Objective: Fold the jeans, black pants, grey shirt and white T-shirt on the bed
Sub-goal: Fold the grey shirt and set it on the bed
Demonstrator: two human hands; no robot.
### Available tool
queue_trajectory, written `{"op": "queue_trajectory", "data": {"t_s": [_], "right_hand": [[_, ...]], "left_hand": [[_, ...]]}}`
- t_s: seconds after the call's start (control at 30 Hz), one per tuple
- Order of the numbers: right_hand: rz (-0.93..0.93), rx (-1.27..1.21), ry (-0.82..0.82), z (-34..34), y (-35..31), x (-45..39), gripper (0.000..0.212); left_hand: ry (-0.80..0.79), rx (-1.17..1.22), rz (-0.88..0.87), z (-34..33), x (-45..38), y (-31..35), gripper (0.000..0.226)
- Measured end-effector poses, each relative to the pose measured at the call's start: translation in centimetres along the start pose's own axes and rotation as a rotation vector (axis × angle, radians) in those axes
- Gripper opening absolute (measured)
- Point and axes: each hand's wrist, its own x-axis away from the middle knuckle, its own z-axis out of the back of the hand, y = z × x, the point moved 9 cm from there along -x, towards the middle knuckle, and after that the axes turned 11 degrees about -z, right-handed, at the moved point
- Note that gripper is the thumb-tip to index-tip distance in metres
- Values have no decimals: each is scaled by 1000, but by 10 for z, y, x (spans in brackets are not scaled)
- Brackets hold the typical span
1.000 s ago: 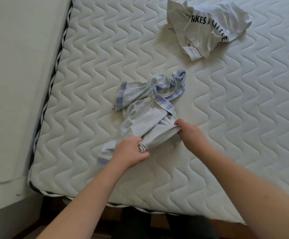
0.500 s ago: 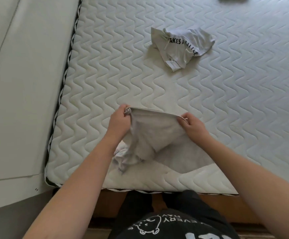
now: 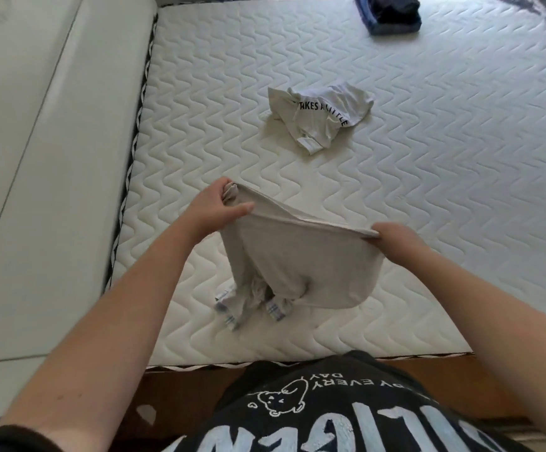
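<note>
Grey shirt (image 3: 301, 265) hangs above the bed's (image 3: 428, 190) near edge, hem pinched by left hand (image 3: 219, 207) and right hand (image 3: 395, 238). Soft, light, limp; hem corners look the best hold.

A grey shirt (image 3: 301, 259) with blue plaid trim hung over a white mattress (image 3: 428, 177) quilted in zigzags. A white T-shirt (image 3: 322, 114) bore black lettering. Far off lay a dark stack (image 3: 390, 11), apparently navy and blue.
</note>
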Motion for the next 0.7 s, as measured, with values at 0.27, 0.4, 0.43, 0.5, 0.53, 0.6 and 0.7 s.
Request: {"op": "queue_trajectory", "data": {"t_s": [0.27,0.4,0.43,0.5,0.53,0.6,0.7], "right_hand": [[85,-97,338,108,-8,22,15],[177,-159,486,175,-18,41,13],[212,-159,516,190,-20,45,14],[240,-149,548,211,-19,48,14],[236,-138,553,217,-16,48,15],[209,-89,556,223,-7,46,17],[97,6,509,209,11,39,23]], "left_hand": [[-74,-395,-164,46,-19,20,16],[-8,-429,-237,87,-35,53,16],[17,-443,-251,97,-39,62,20],[66,-480,-270,115,-46,75,25],[89,-497,-277,123,-47,79,27],[126,-524,-282,133,-49,83,27],[115,-615,-257,130,-46,73,23]]}}
